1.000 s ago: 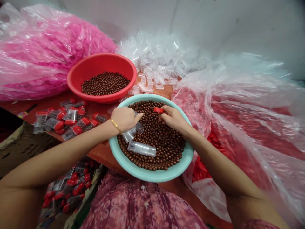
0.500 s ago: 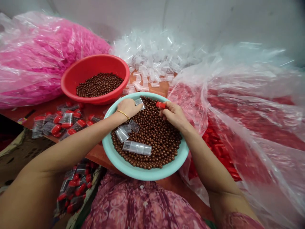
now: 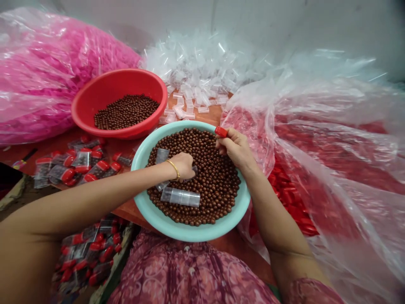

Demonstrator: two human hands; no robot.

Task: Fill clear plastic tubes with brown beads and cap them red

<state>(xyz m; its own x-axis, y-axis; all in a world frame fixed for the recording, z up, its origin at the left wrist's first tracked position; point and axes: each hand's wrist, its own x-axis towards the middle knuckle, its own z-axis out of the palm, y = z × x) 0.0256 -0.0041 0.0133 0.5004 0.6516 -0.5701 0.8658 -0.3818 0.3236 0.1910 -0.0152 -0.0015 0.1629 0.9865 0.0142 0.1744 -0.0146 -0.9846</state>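
Note:
A pale turquoise basin (image 3: 190,234) in front of me holds many small round brown balls (image 3: 215,185). My left hand (image 3: 181,165), a gold bangle at its wrist, reaches low into the balls, fingers closed around a clear plastic container (image 3: 194,172) that it mostly hides. Between thumb and fingers of my right hand (image 3: 236,147) is a red cap (image 3: 221,131), held above the basin's far right part. A loose clear container (image 3: 162,156) lies on the balls at the left. Joined end to end, clear containers (image 3: 180,197) rest nearer me; another is partly covered by my left wrist.
Behind at left stands a red basin (image 3: 79,114) of brown balls, beside a bag of pink pieces (image 3: 63,71). Clear containers (image 3: 196,76) are heaped at the back. Red caps (image 3: 287,194) fill a plastic bag at right. Red-capped filled containers (image 3: 84,160) lie at left, more (image 3: 91,249) below.
My left hand has moved down and right, onto a different clear container. One container now lies at the basin's left. My right hand has lifted slightly and turned with the red cap.

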